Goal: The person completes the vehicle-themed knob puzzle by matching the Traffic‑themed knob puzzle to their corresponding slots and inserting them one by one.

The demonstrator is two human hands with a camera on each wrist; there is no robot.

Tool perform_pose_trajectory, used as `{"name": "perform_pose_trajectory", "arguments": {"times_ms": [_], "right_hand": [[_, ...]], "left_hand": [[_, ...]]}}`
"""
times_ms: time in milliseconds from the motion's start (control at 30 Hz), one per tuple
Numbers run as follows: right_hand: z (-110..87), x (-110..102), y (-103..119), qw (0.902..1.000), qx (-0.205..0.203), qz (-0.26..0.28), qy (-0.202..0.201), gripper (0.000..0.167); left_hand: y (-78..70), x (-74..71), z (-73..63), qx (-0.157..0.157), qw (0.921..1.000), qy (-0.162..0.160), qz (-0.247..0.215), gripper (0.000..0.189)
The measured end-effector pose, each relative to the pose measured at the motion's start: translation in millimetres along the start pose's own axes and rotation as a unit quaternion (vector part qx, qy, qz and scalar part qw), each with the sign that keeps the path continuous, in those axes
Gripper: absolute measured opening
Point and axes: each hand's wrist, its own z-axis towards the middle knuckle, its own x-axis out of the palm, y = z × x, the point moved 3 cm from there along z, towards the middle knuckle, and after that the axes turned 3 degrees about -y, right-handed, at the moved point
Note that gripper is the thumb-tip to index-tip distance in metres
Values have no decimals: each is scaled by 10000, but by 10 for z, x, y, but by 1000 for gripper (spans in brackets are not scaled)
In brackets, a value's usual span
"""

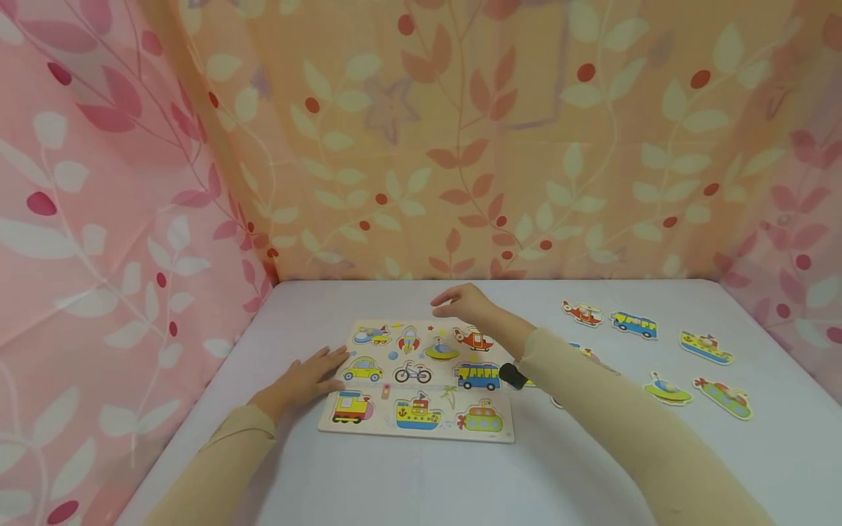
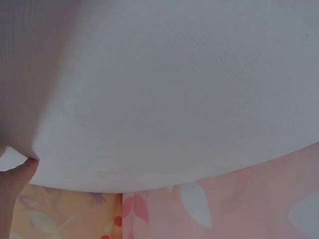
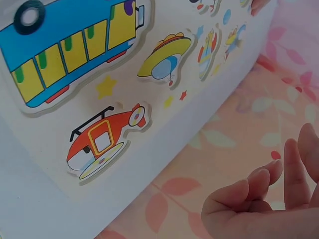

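Note:
A wooden puzzle board [image 1: 388, 432] lies on the table, with vehicle pictures in cut-out outlines, among them a helicopter picture [image 3: 104, 142] and a bus picture [image 3: 75, 47]. My left hand [image 1: 305, 376] rests at the board's left edge, fingers extended. In the left wrist view only a fingertip area of that hand [image 2: 17, 179] shows. Above the board's far edge hovers my right hand [image 1: 468, 303], its fingers loosely bent and holding nothing. The right wrist view shows the same hand [image 3: 264, 199] apart from the board.
Right of the board lie loose pieces: a helicopter piece [image 1: 582, 313], a bus piece [image 1: 634, 325], a ship piece [image 1: 707, 346], a flying saucer piece [image 1: 667, 389] and a submarine piece [image 1: 723, 397]. My right forearm partly hides others. Patterned curtains [image 1: 421, 146] border the white table [image 1: 368, 482].

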Motion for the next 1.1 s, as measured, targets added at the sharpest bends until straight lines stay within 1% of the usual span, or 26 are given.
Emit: {"name": "perform_pose_trajectory", "arguments": {"times_ms": [167, 367, 633, 867, 1100], "right_hand": [[-109, -77, -29, 9999, 69, -136, 32, 28], [-215, -143, -58, 9997, -65, -190, 121, 30], [-310, -215, -108, 9994, 90, -182, 271, 31], [-409, -364, -183, 9993, 199, -169, 254, 34], [-480, -524, -265, 9991, 263, -241, 215, 38]], "left_hand": [[16, 20, 20, 20, 10000, 48, 0, 73], [50, 42, 31, -20, 10000, 48, 62, 74], [53, 43, 3, 9, 9999, 43, 160, 72], [51, 31, 20, 111, 9997, -22, 203, 71], [50, 31, 24, 23, 9998, -9, 191, 72]]}}
